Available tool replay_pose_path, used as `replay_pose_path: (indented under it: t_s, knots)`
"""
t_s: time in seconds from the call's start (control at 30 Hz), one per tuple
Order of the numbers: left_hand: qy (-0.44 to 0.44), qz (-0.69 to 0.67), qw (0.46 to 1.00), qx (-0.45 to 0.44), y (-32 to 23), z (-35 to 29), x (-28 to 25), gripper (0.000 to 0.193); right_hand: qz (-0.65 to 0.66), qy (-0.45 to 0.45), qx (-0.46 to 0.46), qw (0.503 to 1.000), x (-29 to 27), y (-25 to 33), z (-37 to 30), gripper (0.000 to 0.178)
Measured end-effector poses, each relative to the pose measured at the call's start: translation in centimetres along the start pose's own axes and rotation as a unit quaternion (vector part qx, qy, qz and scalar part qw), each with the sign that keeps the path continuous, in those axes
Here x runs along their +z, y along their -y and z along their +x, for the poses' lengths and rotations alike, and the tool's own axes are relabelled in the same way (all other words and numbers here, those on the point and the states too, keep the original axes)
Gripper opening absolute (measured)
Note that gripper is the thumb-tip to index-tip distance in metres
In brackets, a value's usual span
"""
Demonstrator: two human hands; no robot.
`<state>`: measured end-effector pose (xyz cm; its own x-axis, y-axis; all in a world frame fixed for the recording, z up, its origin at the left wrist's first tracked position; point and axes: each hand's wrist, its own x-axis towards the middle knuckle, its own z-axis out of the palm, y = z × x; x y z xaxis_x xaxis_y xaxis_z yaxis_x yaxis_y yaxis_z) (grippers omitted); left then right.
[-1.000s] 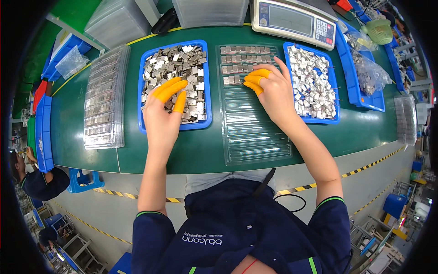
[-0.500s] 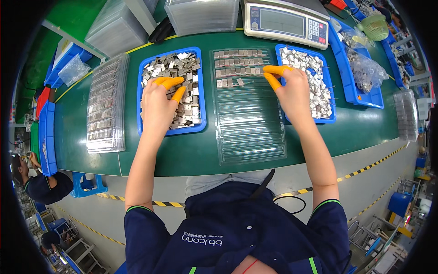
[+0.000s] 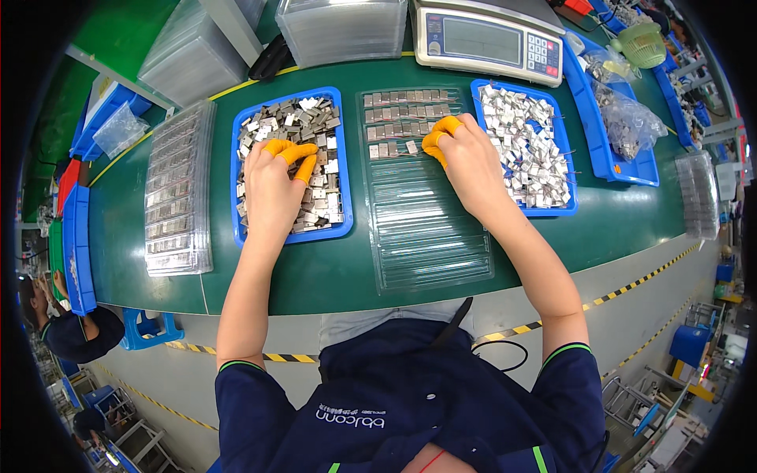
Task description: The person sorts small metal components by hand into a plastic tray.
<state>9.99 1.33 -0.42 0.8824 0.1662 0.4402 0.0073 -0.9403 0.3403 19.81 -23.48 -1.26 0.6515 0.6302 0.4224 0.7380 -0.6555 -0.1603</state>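
Observation:
My left hand (image 3: 270, 183) rests over a blue bin (image 3: 347, 201) filled with small silver metal blocks (image 3: 301, 118). Its thumb and fingers, in orange finger cots, are pinched together; whatever lies between them is hidden. Over a clear ribbed plastic tray (image 3: 426, 229), my right hand (image 3: 473, 165) has its orange-capped fingertips closed at the third row, and I cannot make out what they grip. Small metal blocks with thin leads line the tray's upper rows. One such block (image 3: 412, 147) sits just left of the right fingertips, slightly apart from its neighbours.
Right of the tray stands a blue bin of white blocks with leads (image 3: 524, 150). Filled clear trays (image 3: 180, 197) are stacked at left. Behind are empty-looking tray stacks (image 3: 343, 31) and a digital scale (image 3: 485, 39). A long blue bin (image 3: 623, 169) holds bagged parts.
My right hand has moved left from the tray's right edge to the third row, and its fingers have closed together. The left hand stays over its bin, thumb drawn nearer the fingers.

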Motion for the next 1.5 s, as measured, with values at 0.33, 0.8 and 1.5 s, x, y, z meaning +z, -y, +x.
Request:
replay_pose_path:
  t_s: [0.33, 0.8, 1.5]
  knots:
    - [0.068, -0.277, 0.956, -0.069, -4.9, -0.7, -1.8, 0.014, 0.035, -0.072, 0.017, 0.997, -0.9, 1.2, -0.2, 0.016]
    - [0.163, -0.722, 0.652, -0.161, -7.5, -2.6, 0.0, 0.016, 0.276, -0.156, -0.044, 0.948, -2.7, 6.1, -1.6, 0.026]
    - [0.073, -0.581, 0.801, -0.124, -6.7, -1.3, -1.5, 0.032, 0.115, -0.112, 0.015, 0.987, -3.0, 2.3, 0.5, 0.013]
